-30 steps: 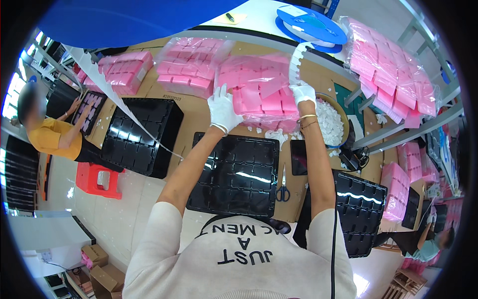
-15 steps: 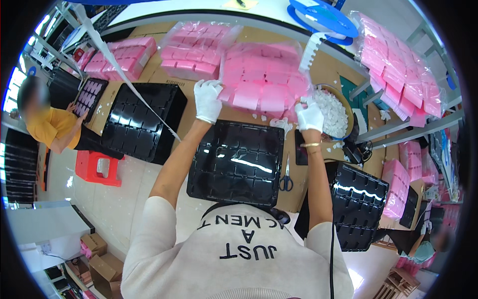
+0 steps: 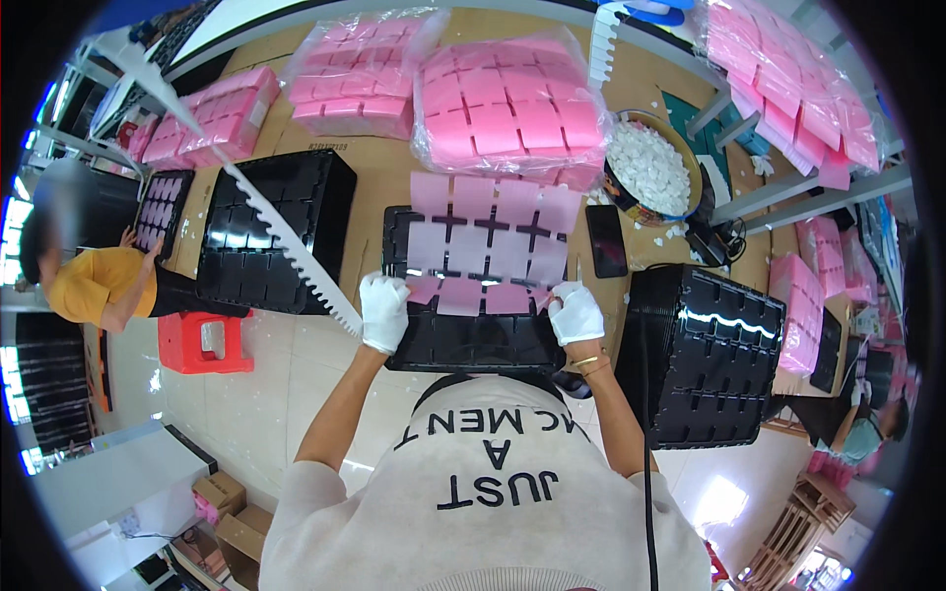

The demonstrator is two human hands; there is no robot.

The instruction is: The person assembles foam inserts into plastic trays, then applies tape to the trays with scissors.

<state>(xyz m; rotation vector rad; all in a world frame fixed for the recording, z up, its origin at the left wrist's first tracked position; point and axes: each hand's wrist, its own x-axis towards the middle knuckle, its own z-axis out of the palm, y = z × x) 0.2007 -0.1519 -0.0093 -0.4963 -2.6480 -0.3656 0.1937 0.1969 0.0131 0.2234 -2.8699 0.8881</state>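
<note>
We see a pink foam sheet (image 3: 490,241), thin, matte and die-cut into a grid of squares with small cross-shaped gaps, lying at the centre of the frame with its long axis running left to right and its near edge facing the person. It rests flat on a glossy black compartment tray (image 3: 473,340), a rigid moulded plastic piece whose lower part shows bare. The left hand (image 3: 382,311), in a white fabric glove, pinches the sheet's lower left corner with closed fingers; the right hand (image 3: 574,313), gloved the same, pinches the lower right corner. A long white toothed strip (image 3: 286,246) runs diagonally from the upper left down to just beside the left hand. Above the sheet, clear bags of pink foam (image 3: 507,108) sit bulging on the brown table. To the right, a round bowl of white scraps (image 3: 650,169) stands near a dark phone (image 3: 606,241). More black trays (image 3: 711,345) lie at the right.
</note>
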